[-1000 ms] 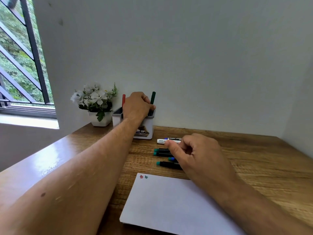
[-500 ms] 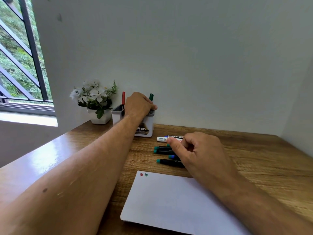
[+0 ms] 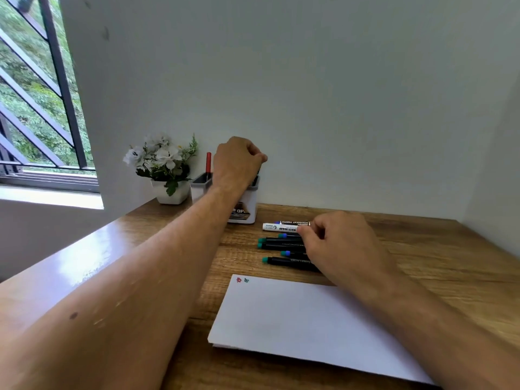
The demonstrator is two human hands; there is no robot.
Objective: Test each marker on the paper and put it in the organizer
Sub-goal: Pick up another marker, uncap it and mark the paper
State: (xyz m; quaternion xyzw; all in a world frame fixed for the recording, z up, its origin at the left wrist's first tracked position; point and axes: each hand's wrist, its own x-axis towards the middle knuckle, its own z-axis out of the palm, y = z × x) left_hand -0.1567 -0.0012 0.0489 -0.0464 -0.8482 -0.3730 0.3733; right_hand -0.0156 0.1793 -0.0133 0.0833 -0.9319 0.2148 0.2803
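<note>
The white organizer (image 3: 245, 204) stands at the back of the wooden desk (image 3: 422, 249), with a red marker (image 3: 208, 163) upright in its left compartment. My left hand (image 3: 237, 161) is curled over the right compartment around a green marker (image 3: 255, 178), which is almost hidden. On the desk, several black markers (image 3: 282, 245) with green and blue caps lie in a row. At the far end of the row, my right hand (image 3: 337, 243) pinches a white whiteboard marker (image 3: 277, 227). The white paper (image 3: 295, 319) lies near me with a red and a green scribble (image 3: 242, 280).
A white pot of white flowers (image 3: 166, 170) stands just left of the organizer. A barred window (image 3: 33, 114) is at the far left. Walls close off the desk at the back and on the right.
The green marker has sunk into the organizer under my left hand; its top no longer shows. My right hand has slid back along the row to the white marker.
</note>
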